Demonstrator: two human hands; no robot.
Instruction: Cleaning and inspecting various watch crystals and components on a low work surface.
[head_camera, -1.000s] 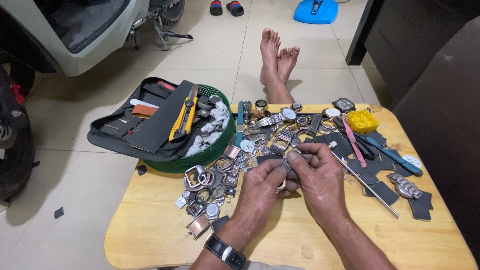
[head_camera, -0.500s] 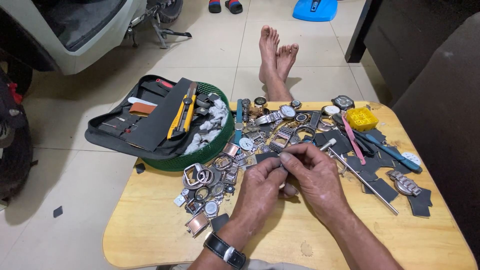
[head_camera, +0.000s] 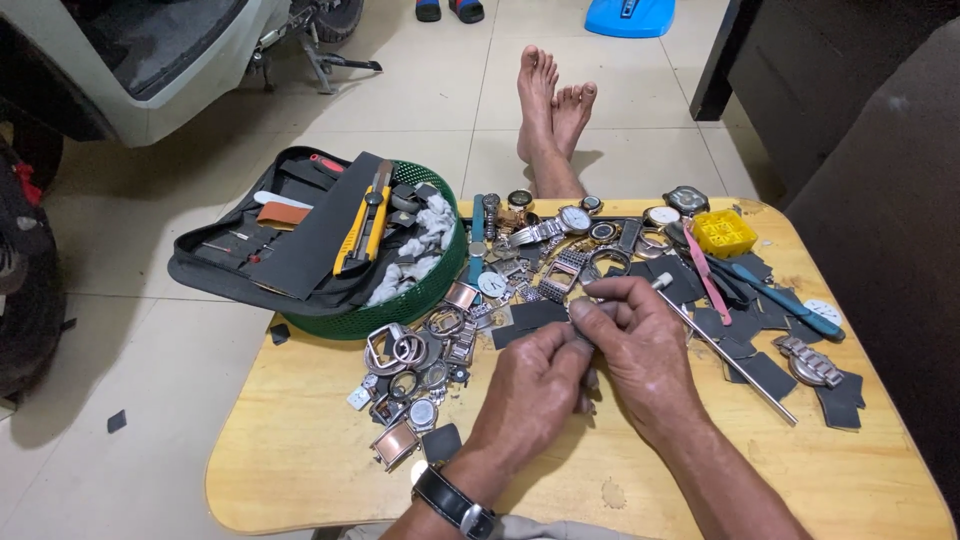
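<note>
**Both hands pinched together over the watch-part pile**

I find the left hand (head_camera: 530, 385) and the right hand (head_camera: 640, 345) meeting at the centre of the pale wooden desk (head_camera: 300, 460). The fingers (head_camera: 590, 305) of both hands are closed around a small metal part (head_camera: 578, 303); it is too small for me to identify. A black wristwatch (head_camera: 455, 500) sits on the left wrist.

From the hands, at 9 o'clock lies a heap of metal watch cases and rings (head_camera: 410, 370). At 12 o'clock lie watches with metal bracelets (head_camera: 545, 228). At 1 o'clock stands a small yellow plastic tray (head_camera: 724, 232). At 3 o'clock lie a long thin steel rod (head_camera: 730, 355), a teal-handled tool (head_camera: 785, 300) and a steel-bracelet watch (head_camera: 808, 362) among dark strap pieces. At 10 o'clock a round green plastic basket (head_camera: 420, 290) overlaps the desk edge, carrying an open black zip tool case (head_camera: 250, 250) with a yellow utility knife (head_camera: 362, 222).
</note>
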